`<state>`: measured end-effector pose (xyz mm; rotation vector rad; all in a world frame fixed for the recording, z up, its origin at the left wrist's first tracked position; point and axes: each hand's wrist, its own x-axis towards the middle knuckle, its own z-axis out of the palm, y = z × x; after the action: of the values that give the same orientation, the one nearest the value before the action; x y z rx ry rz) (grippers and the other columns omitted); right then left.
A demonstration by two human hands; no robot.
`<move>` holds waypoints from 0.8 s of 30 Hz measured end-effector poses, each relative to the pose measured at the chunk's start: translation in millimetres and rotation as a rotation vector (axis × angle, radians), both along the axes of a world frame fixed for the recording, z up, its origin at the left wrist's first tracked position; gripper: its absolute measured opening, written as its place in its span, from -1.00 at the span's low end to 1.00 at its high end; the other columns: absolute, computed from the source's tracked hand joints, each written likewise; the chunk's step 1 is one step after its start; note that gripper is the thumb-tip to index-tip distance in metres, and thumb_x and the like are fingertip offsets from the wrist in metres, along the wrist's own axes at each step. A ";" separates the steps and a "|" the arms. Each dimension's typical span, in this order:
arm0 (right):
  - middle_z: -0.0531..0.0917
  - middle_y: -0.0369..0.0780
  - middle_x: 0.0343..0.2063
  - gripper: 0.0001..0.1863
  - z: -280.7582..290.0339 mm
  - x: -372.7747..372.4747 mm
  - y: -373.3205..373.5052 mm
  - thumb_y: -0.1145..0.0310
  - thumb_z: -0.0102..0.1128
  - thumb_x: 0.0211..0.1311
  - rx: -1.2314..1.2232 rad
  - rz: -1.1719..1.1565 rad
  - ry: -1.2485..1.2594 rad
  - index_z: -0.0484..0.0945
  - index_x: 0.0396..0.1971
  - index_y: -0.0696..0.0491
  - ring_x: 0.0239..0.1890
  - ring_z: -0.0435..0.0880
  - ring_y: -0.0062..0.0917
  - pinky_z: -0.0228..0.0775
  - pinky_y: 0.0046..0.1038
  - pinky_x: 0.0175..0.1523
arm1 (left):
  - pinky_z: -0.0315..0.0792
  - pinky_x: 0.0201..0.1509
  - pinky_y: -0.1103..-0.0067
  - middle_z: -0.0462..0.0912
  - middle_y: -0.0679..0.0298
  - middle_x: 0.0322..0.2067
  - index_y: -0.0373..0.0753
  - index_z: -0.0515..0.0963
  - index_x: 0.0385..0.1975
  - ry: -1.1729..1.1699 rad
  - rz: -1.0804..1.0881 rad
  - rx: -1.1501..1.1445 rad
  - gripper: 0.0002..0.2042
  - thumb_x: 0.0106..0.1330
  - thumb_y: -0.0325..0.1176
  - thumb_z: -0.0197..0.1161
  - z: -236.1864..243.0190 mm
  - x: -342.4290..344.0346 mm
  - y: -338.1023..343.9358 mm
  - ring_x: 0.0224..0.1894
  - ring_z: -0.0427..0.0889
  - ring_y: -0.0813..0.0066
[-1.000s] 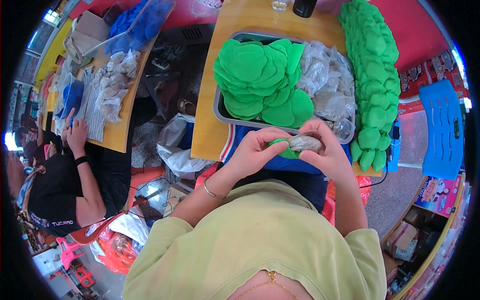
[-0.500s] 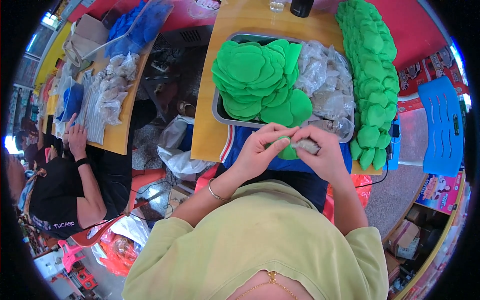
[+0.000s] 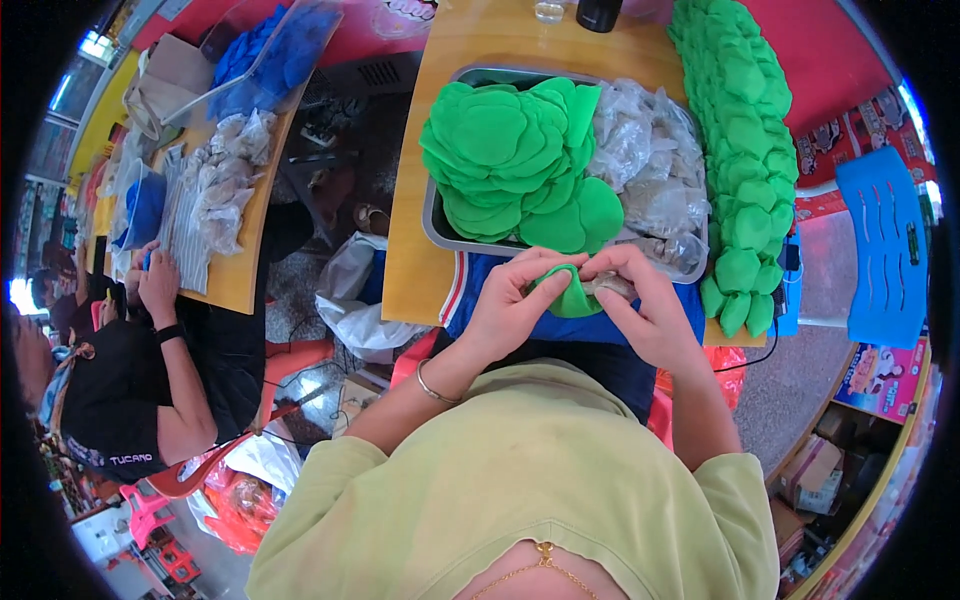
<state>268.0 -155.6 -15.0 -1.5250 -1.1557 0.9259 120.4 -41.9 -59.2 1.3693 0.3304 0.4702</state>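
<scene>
Bright green piece (image 3: 575, 301), greyish packet (image 3: 612, 287)

My left hand (image 3: 505, 308) pinches a green piece (image 3: 574, 299); at its three o'clock, my right hand (image 3: 652, 312) holds a greyish bundle (image 3: 614, 286).

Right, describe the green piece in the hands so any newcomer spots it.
On the wooden table in the middle, find the metal tray. Near its closest edge, the left hand pinches the green piece. Unlike the green discs heaped in the tray, it is curled, beside a greyish bundle in the right hand.
</scene>
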 end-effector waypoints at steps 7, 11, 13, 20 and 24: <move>0.42 -0.29 -0.25 -0.59 -7.1 -9.7 4.8 0.68 0.08 0.00 0.158 -0.260 0.305 0.31 -0.10 0.11 -0.13 0.42 -0.65 0.32 -0.60 -0.08 | 0.21 -0.27 0.75 0.43 0.37 -0.31 -0.25 0.50 -0.03 -0.028 0.111 0.004 -0.73 0.30 -0.39 0.08 3.4 1.6 -7.4 -0.29 0.31 0.70; 0.45 -0.28 -0.24 -0.62 -6.7 -6.1 -0.4 0.65 0.13 0.01 0.131 -0.239 0.356 0.33 -0.12 0.11 -0.15 0.44 -0.65 0.32 -0.59 -0.07 | 0.20 -0.27 0.75 0.42 0.38 -0.31 -0.24 0.49 -0.01 -0.055 0.102 -0.143 -0.72 0.32 -0.35 0.06 9.3 3.4 -9.7 -0.31 0.29 0.72; 0.53 -0.29 -0.32 -0.70 -7.8 -6.4 -1.3 0.61 0.19 0.01 0.151 -0.253 0.317 0.42 -0.21 0.12 -0.24 0.49 -0.67 0.36 -0.59 -0.15 | 0.20 -0.25 0.76 0.43 0.38 -0.31 -0.24 0.48 -0.01 -0.032 0.086 -0.176 -0.72 0.33 -0.34 0.05 9.9 1.8 -11.2 -0.31 0.30 0.72; 0.59 -0.24 -0.47 -0.80 1.5 -10.1 1.6 0.57 0.27 -0.07 0.209 -0.255 -0.343 0.56 -0.37 0.09 -0.45 0.58 -0.55 0.39 -0.56 -0.36 | 0.21 -0.22 0.76 0.45 0.37 -0.29 -0.24 0.48 0.00 -0.063 0.067 -0.347 -0.71 0.34 -0.32 0.03 4.7 3.8 -13.2 -0.26 0.34 0.70; 0.60 -0.22 -0.44 -0.77 4.5 -11.8 1.0 0.55 0.29 -0.11 0.221 -0.239 -0.378 0.57 -0.36 0.06 -0.43 0.59 -0.47 0.39 -0.54 -0.35 | 0.19 -0.30 0.78 0.45 0.38 -0.29 -0.24 0.48 0.00 -0.128 0.073 -0.255 -0.71 0.34 -0.32 0.03 6.0 6.5 -12.9 -0.30 0.33 0.73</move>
<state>256.2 -154.7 -10.5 -1.6514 -1.2563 0.3443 126.9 -54.8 -53.2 1.0768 0.3242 0.5542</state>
